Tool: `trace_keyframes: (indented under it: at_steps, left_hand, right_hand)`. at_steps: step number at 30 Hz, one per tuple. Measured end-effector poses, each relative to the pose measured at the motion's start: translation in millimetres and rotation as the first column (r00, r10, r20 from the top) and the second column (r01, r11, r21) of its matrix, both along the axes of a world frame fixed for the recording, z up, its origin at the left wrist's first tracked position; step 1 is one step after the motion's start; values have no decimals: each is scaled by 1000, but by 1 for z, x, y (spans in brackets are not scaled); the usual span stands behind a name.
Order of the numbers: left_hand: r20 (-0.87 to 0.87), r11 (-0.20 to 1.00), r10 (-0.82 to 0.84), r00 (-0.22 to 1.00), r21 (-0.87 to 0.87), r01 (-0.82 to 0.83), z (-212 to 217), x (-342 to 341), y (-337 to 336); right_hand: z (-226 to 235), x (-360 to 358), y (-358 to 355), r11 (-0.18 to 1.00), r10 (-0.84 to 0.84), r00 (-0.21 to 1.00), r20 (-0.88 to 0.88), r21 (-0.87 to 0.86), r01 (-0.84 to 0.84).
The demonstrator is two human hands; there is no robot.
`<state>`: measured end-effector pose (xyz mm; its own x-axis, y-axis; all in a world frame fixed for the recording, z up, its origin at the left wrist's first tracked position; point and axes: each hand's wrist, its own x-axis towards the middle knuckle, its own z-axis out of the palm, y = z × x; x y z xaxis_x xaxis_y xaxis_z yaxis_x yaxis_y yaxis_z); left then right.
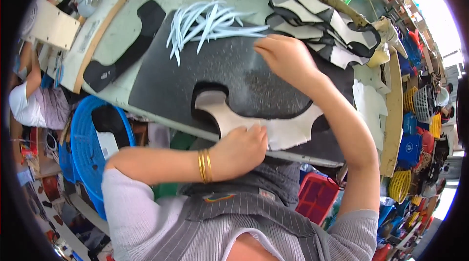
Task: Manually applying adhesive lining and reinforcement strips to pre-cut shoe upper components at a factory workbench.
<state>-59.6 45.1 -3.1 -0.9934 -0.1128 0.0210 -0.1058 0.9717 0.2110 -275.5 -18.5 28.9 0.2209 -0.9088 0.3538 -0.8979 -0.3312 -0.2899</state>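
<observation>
In front of me on a black mat lies a curved shoe-upper piece with a pale face and black edges. My left hand, gold bangles at its wrist, has its fingers curled onto the near edge of this piece. Farther up, my right hand hovers over the mat with its fingertips pinched together; what they hold, if anything, is too small to make out. Just beyond those fingertips, a loose heap of pale blue strips spreads across the mat's far part.
More upper pieces are piled at the far right. A long black curved piece lies on the table's left. Beside the table stand a blue basket on the left and a red crate near my lap. Another person sits far left.
</observation>
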Motion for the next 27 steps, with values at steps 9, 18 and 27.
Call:
trace_keyframes:
  at_steps: [9, 18, 27]
  left_hand:
    - [-293, 784, 438, 850, 587, -201, 53, 16, -121]
    - [-166, 884, 426, 889, -134, -448, -16, 1, -234]
    - [-15, 597, 150, 989, 798, -79, 66, -47, -30]
  right_hand:
    - [-81, 36, -99, 947, 3, 923, -384, -297, -126]
    - [27, -7, 49, 947, -307, 912, 270, 182, 265]
    - [15, 15, 163, 1000, -19, 234, 972, 17, 10]
